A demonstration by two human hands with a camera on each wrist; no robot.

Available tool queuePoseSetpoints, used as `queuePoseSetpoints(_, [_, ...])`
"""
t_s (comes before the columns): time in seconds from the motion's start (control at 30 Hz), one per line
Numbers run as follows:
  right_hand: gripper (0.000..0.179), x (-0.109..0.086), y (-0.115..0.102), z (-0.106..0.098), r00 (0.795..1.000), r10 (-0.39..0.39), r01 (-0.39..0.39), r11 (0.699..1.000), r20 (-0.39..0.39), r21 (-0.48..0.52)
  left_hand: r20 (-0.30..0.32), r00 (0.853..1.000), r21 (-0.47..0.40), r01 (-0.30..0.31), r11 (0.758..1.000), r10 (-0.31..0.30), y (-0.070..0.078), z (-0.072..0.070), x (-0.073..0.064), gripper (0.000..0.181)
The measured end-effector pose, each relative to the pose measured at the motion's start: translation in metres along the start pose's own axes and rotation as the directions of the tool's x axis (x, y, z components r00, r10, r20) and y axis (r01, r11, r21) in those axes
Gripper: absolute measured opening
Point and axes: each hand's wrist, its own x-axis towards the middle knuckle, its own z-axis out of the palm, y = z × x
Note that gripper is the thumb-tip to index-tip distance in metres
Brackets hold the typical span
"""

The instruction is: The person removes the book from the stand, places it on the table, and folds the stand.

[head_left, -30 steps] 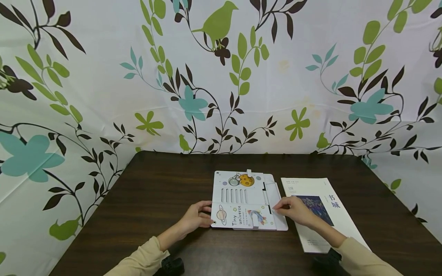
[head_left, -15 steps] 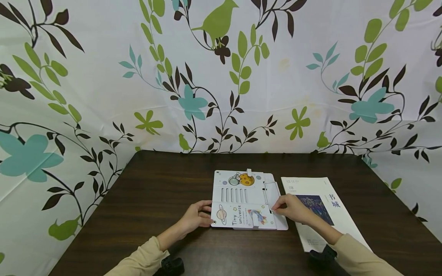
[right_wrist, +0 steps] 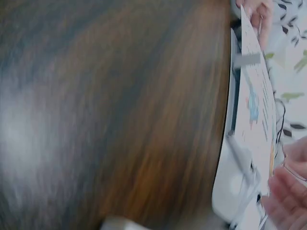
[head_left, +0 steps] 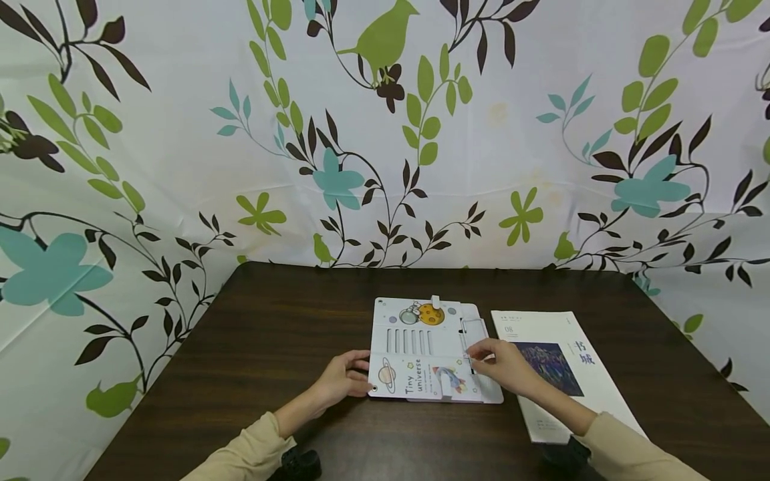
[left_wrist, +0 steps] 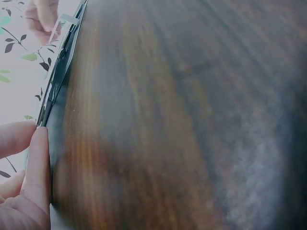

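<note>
A white book stand [head_left: 409, 341] printed with planets and "Tiny universe" lies flat on the dark wooden table. At its left edge, the left hand [head_left: 340, 377] pinches the near corner area; the left wrist view shows the fingertips [left_wrist: 38, 139] right on the thin edge. The right hand [head_left: 502, 364] is over the stand's right side and pinches a thin wire bracket [head_left: 463, 332] there. In the right wrist view, the wire runs between thumb and fingers [right_wrist: 283, 191]. White page clips [head_left: 436, 302] sit at the stand's far and near edges.
Right of the stand lies a cream-coloured magazine [head_left: 553, 371] with a dark blue picture, partly under the right forearm. A floral cloth [head_left: 385, 133] hangs behind the table [head_left: 289, 314]. Black wrist straps show at both sleeves.
The right hand has moved slightly left, raising the wire bracket from the stand's right side and swinging it leftward. The left hand and the stand stay in place.
</note>
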Motion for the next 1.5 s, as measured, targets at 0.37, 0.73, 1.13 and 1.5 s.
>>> queuePoseSetpoints(0.37, [0.034, -0.006, -0.018, 0.024, 0.977, -0.167, 0.164, 0.986, 0.132, 0.039, 0.006, 1.0, 0.001, -0.007, 1.0, 0.007, 0.001, 0.0, -0.001, 0.064])
queuePoseSetpoints(0.73, [0.026, -0.005, -0.012, 0.031, 0.971, -0.217, 0.219, 0.976, 0.101, -0.016, 0.008, 1.0, -0.005, -0.012, 1.0, 0.012, 0.0, 0.001, -0.001, 0.064])
queuePoseSetpoints(1.13, [0.027, -0.003, -0.022, 0.029, 0.977, -0.168, 0.167, 0.986, 0.13, 0.021, -0.004, 1.0, 0.004, -0.012, 1.0, 0.012, 0.002, 0.0, -0.001, 0.064])
queuePoseSetpoints(1.5, [0.038, 0.008, -0.027, 0.018, 0.961, -0.153, 0.162, 0.986, 0.229, -0.025, 0.014, 1.0, 0.005, -0.002, 1.0, 0.002, 0.001, -0.002, 0.0, 0.065])
